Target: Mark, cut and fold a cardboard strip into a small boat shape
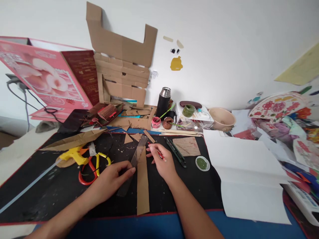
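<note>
My left hand (117,177) has its thumb and fingers closed on the edge of a clear ruler (139,152). The ruler lies slanted across a narrow brown cardboard strip (143,192) on the black mat. My right hand (163,164) pinches a slim red pencil (160,154), its tip end near the ruler's right edge. Small cardboard triangles (128,138) lie beyond the ruler. To the right of my right hand is a dark green utility knife (175,152).
At left lie a yellow glue gun (74,155) with a long glue stick and red-and-yellow-handled pliers (88,171). Corrugated card (186,146), a green paint dish (202,163) and white paper (244,166) are at right. Behind stand a black flask (163,103), paint jars (188,110) and a bowl (221,118).
</note>
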The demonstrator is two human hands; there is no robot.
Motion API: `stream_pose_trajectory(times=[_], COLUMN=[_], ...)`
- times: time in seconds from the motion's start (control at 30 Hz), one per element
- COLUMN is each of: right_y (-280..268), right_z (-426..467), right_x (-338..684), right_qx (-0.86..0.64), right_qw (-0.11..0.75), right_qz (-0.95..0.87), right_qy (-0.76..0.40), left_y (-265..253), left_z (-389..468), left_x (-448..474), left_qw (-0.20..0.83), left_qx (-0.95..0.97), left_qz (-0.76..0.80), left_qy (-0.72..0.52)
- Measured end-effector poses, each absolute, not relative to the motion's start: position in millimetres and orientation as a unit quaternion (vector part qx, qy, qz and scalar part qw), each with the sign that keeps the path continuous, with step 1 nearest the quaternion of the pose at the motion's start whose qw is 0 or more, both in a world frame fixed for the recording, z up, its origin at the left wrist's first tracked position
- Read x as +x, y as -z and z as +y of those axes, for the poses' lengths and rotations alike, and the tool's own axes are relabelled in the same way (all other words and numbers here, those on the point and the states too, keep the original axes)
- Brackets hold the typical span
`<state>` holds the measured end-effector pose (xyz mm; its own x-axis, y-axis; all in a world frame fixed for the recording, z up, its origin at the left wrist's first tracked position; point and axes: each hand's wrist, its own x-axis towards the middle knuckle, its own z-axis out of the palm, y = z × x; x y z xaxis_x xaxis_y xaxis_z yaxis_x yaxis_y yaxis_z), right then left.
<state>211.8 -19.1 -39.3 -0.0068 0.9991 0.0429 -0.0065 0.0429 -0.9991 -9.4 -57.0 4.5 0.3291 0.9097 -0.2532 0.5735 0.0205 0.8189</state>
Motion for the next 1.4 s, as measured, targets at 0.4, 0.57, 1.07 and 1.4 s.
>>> stream_pose_trajectory(times=[0.4, 0.57, 1.07, 1.4], right_y=[31.5, 29.1, 26.0, 36.4], right_z=[-17.7, -15.6, -13.5, -18.3], right_x=[210.5, 215.1, 217.7, 212.6], right_qx=[-0.453, -0.465, -0.520, -0.485], right_qw=[0.532, 0.545, 0.572, 0.539], right_qz=[-0.460, -0.439, -0.426, -0.498], right_qy=[-0.548, -0.542, -0.470, -0.475], left_y=[-8.0, -5.0, 16.4, -12.1], left_z=[-56.6, -58.7, -95.6, -78.7], left_x=[35.2, 38.8, 3.4, -26.2], left_qw=[0.571, 0.570, 0.286, 0.267], left_qx=[0.622, 0.649, 0.927, 0.911], left_qz=[0.500, 0.468, 0.235, 0.240], left_qy=[-0.192, -0.187, -0.056, -0.202])
